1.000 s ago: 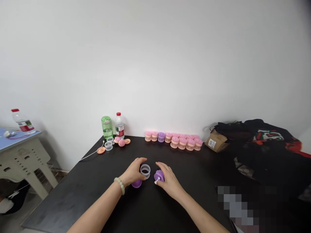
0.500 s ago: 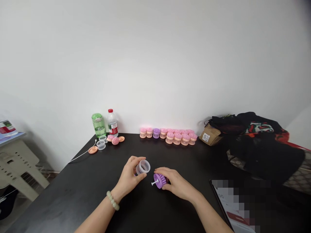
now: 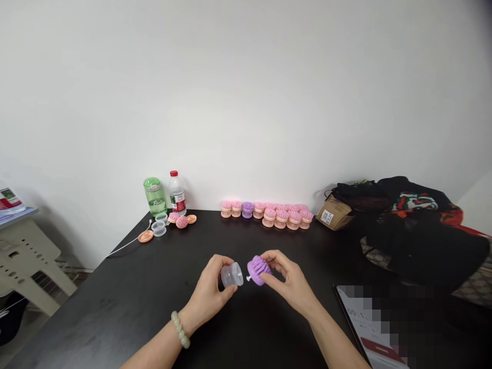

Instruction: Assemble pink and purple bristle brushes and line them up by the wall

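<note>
Wrapped around a clear plastic cup with flared rims (image 3: 232, 275) is my left hand (image 3: 209, 287), a bead bracelet on its wrist. The cup lies on its side in the grip, its mouth facing right. My right hand (image 3: 288, 282) pinches a purple brush head with soft bristles (image 3: 258, 269). From the flat side of the brush head a short white stem (image 3: 248, 278) sticks out toward the cup's mouth. A small gap separates stem and cup. Both are held above the black table (image 3: 215, 338).
Along the wall stand several pink brushes (image 3: 281, 219) and one purple brush (image 3: 247, 209). At the left are clear rings (image 3: 159, 228), peach discs (image 3: 145, 236), pink brush heads (image 3: 181, 222), a green bottle (image 3: 155, 197) and a water bottle (image 3: 177, 195). A tablet (image 3: 369, 328) lies right.
The cup has turned in my left hand from facing up toward me to facing right. My right hand has raised the brush head slightly and tilted it, bringing the stem nearer the cup.
</note>
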Action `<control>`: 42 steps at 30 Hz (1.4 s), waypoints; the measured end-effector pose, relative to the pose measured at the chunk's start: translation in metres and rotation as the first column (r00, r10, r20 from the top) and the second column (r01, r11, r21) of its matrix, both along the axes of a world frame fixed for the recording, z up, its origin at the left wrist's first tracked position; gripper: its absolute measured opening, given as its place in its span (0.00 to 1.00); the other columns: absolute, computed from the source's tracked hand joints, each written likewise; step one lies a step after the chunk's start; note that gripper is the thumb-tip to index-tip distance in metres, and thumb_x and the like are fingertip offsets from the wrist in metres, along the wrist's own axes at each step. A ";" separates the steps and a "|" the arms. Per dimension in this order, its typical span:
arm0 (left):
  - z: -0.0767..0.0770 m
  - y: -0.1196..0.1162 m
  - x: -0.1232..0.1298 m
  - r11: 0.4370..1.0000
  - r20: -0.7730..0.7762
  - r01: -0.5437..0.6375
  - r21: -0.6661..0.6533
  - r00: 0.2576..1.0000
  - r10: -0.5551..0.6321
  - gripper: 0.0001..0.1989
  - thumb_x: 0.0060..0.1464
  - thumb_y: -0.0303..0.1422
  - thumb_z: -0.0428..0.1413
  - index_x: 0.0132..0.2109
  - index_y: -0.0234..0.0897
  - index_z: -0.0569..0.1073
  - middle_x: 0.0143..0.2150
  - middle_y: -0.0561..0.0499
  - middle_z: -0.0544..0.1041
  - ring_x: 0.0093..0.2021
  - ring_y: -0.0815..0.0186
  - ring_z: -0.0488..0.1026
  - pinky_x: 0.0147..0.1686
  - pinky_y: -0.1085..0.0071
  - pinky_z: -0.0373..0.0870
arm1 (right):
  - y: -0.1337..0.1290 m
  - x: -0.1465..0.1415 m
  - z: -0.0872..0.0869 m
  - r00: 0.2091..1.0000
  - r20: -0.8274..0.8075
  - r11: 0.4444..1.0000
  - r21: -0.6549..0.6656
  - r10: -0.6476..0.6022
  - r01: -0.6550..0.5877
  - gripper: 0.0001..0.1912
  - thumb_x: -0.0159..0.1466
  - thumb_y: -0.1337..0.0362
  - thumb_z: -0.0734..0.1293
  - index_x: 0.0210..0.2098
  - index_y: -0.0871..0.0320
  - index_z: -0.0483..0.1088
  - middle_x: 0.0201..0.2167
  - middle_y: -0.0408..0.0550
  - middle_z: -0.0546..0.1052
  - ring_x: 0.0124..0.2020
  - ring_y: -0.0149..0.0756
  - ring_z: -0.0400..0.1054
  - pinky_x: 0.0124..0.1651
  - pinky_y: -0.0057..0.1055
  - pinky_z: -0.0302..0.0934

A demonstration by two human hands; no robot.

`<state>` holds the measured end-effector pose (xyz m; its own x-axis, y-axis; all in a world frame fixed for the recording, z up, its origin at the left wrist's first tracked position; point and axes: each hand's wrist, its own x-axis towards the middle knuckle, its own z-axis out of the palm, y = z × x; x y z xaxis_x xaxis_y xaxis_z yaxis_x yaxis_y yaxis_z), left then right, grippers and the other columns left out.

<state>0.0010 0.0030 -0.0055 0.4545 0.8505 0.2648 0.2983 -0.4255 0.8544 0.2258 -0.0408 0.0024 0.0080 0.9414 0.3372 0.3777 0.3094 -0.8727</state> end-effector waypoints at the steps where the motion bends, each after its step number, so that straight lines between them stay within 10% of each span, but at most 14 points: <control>1: -0.001 0.000 0.000 1.000 0.018 0.004 -0.023 1.000 -0.004 0.17 0.47 0.23 0.57 0.45 0.40 0.69 0.43 0.50 0.71 0.40 0.62 0.70 0.40 0.67 0.67 | 0.000 0.000 -0.002 0.997 -0.073 1.000 0.013 -0.004 0.005 0.11 0.60 0.62 0.69 0.42 0.54 0.69 0.39 0.47 0.75 0.40 0.39 0.72 0.45 0.36 0.67; 6: -0.003 0.002 0.002 0.985 0.147 0.083 -0.153 0.987 -0.060 0.16 0.48 0.30 0.62 0.45 0.39 0.69 0.42 0.50 0.72 0.39 0.63 0.71 0.38 0.68 0.68 | -0.001 -0.009 -0.009 0.960 -0.278 0.995 0.102 0.038 -0.010 0.15 0.61 0.59 0.70 0.46 0.53 0.67 0.43 0.50 0.75 0.45 0.41 0.73 0.48 0.35 0.70; 42: 0.007 -0.007 0.001 0.950 0.281 0.205 -0.234 0.950 -0.135 0.19 0.49 0.42 0.64 0.43 0.39 0.68 0.39 0.52 0.69 0.37 0.65 0.66 0.38 0.70 0.64 | -0.005 -0.024 -0.018 0.977 -0.151 0.987 0.086 0.151 -0.139 0.25 0.56 0.70 0.72 0.51 0.49 0.68 0.49 0.48 0.72 0.52 0.42 0.70 0.56 0.40 0.67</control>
